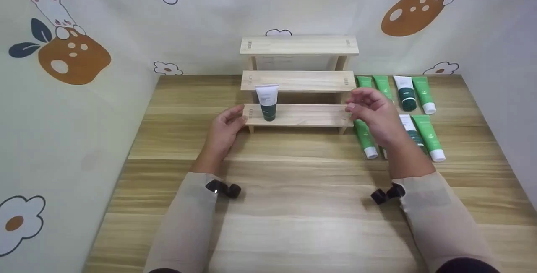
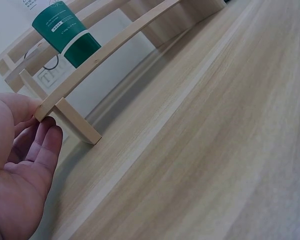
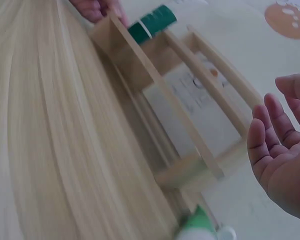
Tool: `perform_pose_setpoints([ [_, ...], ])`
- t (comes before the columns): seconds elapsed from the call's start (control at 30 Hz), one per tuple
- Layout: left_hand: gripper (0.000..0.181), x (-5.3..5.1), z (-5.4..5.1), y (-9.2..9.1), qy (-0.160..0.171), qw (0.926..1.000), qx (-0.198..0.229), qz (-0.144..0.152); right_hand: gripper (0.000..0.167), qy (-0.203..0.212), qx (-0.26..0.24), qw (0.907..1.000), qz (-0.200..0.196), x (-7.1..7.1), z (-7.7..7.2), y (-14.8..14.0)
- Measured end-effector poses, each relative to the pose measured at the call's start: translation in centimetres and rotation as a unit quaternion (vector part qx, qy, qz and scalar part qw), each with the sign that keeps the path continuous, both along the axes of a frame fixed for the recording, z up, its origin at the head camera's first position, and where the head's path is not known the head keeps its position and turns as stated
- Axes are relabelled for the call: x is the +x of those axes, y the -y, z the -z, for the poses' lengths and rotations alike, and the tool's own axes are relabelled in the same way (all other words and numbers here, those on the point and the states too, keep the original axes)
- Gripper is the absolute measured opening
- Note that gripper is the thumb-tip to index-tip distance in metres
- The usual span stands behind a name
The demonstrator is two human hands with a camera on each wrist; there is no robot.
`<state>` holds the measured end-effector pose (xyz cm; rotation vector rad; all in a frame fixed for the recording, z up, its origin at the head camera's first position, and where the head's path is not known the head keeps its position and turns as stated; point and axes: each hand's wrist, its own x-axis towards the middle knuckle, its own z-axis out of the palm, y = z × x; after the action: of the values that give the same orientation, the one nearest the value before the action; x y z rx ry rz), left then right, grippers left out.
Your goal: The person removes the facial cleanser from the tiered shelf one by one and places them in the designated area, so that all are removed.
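A three-step wooden display stand [image 1: 308,115] stands against the back wall. On its lowest step, toward the left, a white and dark-green squeeze tube [image 1: 267,102] stands upright on its cap. My left hand [image 1: 223,130] is at the left end of that step; in the left wrist view its thumb and fingers pinch the end of the board [image 2: 65,86]. My right hand [image 1: 374,115] hovers by the step's right end, its fingers loosely bent and holding nothing. In the right wrist view a gap shows between the right fingers [image 3: 277,122] and the stand.
Two rows of tubes lie on the wooden table [image 1: 285,189] right of the stand: several green ones [image 1: 424,94] with white caps, and white-and-dark-green ones [image 1: 405,92]. My right hand and forearm partly cover them. Patterned cloth [image 1: 201,21] hangs behind and along the sides.
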<state>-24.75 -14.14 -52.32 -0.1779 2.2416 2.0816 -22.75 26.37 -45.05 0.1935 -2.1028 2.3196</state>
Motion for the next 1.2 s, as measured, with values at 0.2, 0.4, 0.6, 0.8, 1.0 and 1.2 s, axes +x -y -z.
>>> perform_pose_setpoints([
  [0.2,0.045,0.1,0.1,-0.1,-0.007,0.9999,0.008,0.000,0.038,-0.018,-0.005,0.9994,-0.029,-0.4,-0.6,4.3],
  [0.4,0.044,0.2,0.1,0.2,-0.003,1.0000,-0.007,0.001,0.045,-0.044,0.009,0.9961,-0.076,-0.8,-1.2,8.3],
  [0.6,0.044,0.1,-0.1,0.3,0.005,0.9999,-0.011,-0.001,0.052,-0.057,0.028,0.9929,-0.101,-1.6,-1.7,11.9],
  [0.8,0.044,0.1,-0.2,0.1,0.005,0.9995,-0.032,0.004,0.052,-0.054,0.006,0.9928,-0.107,-2.0,-1.5,14.0],
  [1.0,0.043,0.2,-0.1,0.2,-0.007,0.9997,-0.023,0.003,0.046,-0.052,0.011,0.9940,-0.095,-2.1,-1.3,15.1],
  [1.2,0.044,0.3,-0.3,0.2,-0.003,0.9998,-0.021,0.003,0.042,-0.052,0.016,0.9949,-0.085,-2.0,-1.2,15.6],
])
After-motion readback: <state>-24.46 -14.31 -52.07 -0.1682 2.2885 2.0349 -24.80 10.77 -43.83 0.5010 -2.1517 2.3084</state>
